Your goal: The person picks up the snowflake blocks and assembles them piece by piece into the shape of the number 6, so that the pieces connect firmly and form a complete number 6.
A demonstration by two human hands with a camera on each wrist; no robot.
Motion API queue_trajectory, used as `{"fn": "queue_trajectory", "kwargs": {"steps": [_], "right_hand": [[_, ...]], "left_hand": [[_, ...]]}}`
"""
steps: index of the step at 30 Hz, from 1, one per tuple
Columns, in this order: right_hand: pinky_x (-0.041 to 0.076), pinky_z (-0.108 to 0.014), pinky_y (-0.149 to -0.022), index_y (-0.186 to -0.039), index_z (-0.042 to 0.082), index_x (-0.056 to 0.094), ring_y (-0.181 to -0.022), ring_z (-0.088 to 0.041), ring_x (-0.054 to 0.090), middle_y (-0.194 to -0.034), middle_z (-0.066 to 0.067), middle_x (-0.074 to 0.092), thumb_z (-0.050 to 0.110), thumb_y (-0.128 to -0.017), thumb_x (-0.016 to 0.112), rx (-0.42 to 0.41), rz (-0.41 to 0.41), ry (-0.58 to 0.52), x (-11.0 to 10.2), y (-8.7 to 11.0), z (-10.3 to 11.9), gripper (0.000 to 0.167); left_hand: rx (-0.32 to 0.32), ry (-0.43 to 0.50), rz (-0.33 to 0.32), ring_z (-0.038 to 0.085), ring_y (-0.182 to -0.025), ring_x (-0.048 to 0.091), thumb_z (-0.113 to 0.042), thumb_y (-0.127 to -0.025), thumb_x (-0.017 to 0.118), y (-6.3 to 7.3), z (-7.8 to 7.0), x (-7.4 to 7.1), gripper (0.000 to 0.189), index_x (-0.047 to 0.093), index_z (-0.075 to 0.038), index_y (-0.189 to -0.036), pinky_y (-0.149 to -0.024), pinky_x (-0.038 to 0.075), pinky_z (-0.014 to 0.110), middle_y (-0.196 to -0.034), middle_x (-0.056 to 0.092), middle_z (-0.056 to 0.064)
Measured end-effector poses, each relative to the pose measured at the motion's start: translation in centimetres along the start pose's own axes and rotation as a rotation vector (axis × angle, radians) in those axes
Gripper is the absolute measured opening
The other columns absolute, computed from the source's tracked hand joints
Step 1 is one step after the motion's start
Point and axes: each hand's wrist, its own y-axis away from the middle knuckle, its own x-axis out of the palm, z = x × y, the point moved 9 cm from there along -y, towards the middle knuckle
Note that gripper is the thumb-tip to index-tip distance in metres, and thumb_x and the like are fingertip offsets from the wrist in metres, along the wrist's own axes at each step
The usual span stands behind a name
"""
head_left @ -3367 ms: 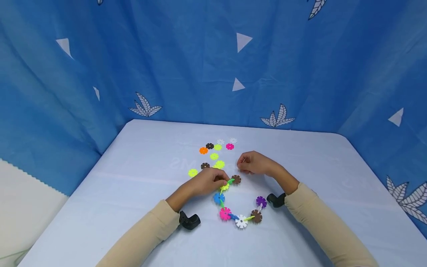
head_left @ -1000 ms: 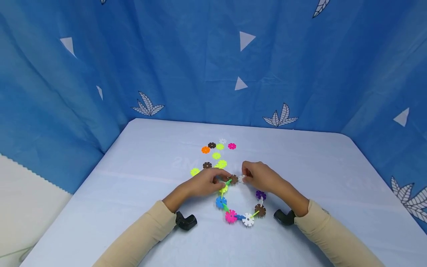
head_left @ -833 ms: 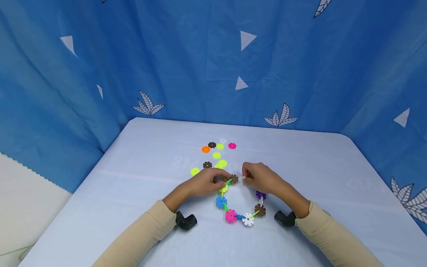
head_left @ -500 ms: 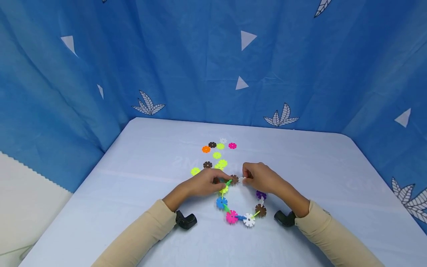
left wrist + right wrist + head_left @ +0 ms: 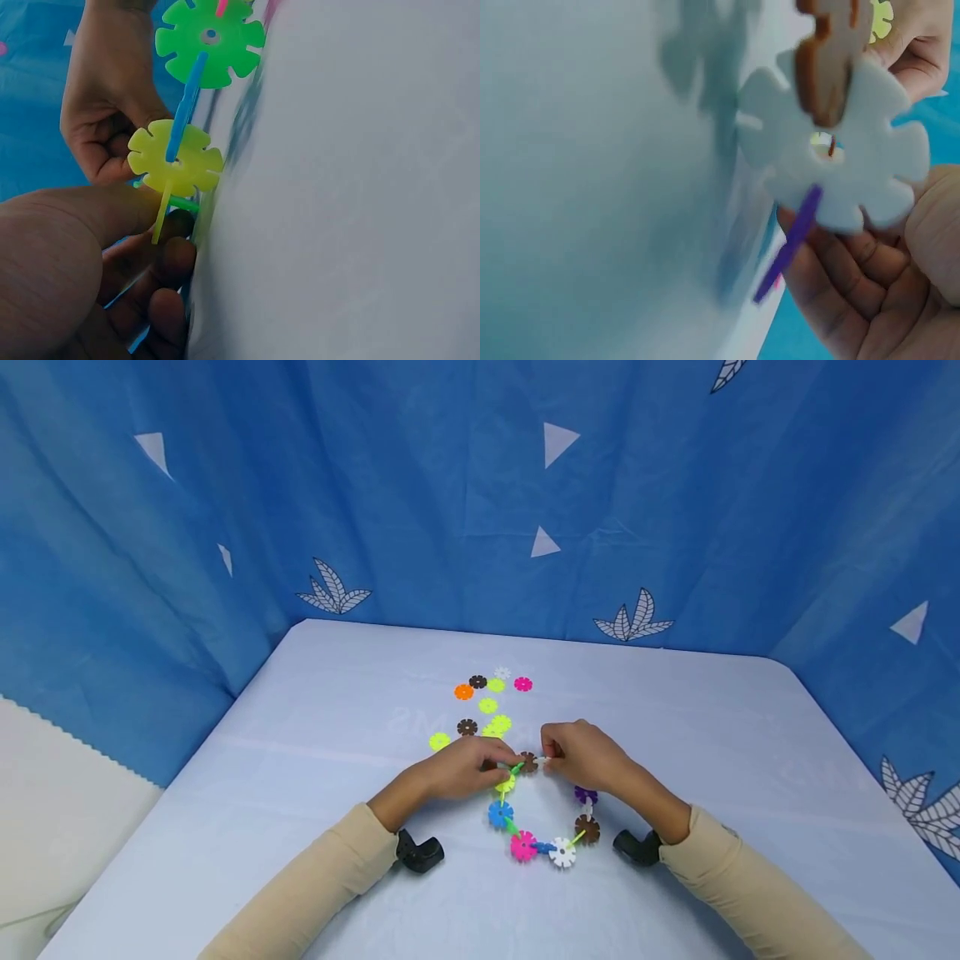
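Note:
Toothed plastic discs are slotted together in a curved chain on the table. My left hand (image 5: 465, 768) pinches a green disc (image 5: 517, 768) near the chain's far end, beside a brown disc (image 5: 529, 763). My right hand (image 5: 588, 754) pinches a white disc, mostly covered by the fingers, against that brown disc's right side. Whether the two are slotted together cannot be made out. The chain runs on through a blue disc (image 5: 500, 814), a pink disc (image 5: 523, 846) and another white disc (image 5: 562, 852) to a purple disc (image 5: 586, 795) below my right hand.
Behind my left hand lie several loose discs, among them an orange disc (image 5: 463, 692), a pink disc (image 5: 522, 684) and a brown disc (image 5: 467, 727). A blue curtain (image 5: 450, 493) hangs behind the white table (image 5: 675, 710).
One white disc has gone from the back of the loose group. My right hand has come down and toward me, with a white disc at the brown one. My left hand has stayed nearly still.

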Motion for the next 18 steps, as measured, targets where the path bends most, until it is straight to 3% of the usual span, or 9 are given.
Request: {"fn": "queue_trajectory", "kwargs": {"steps": [12, 18], "right_hand": [[0.041, -0.029, -0.054, -0.079, 0.015, 0.056, -0.058, -0.015, 0.049, -0.063, 0.002, 0.05, 0.008, -0.085, 0.083, 0.015, 0.018, 0.004, 0.31, -0.05, -0.13, 0.028], [0.039, -0.029, -0.056, -0.08, 0.016, 0.055, -0.06, -0.014, 0.049, -0.064, 0.003, 0.049, 0.007, -0.086, 0.081, -0.022, 0.012, -0.001, 0.51, -0.18, 0.39, 0.028]], "left_hand": [[-0.004, -0.018, 0.026, 0.014, -0.115, 0.058, -0.009, -0.099, 0.065, -0.09, -0.23, 0.28, 0.031, 0.069, -0.008, -0.131, -0.1, 0.046, 0.031, -0.126, 0.065, 0.001], [-0.007, 0.013, 0.041, 0.014, -0.1, 0.058, -0.006, -0.097, 0.065, 0.05, -0.3, 0.25, 0.026, 0.068, -0.006, -0.123, -0.09, 0.049, 0.029, -0.117, 0.065, -0.001]]}}
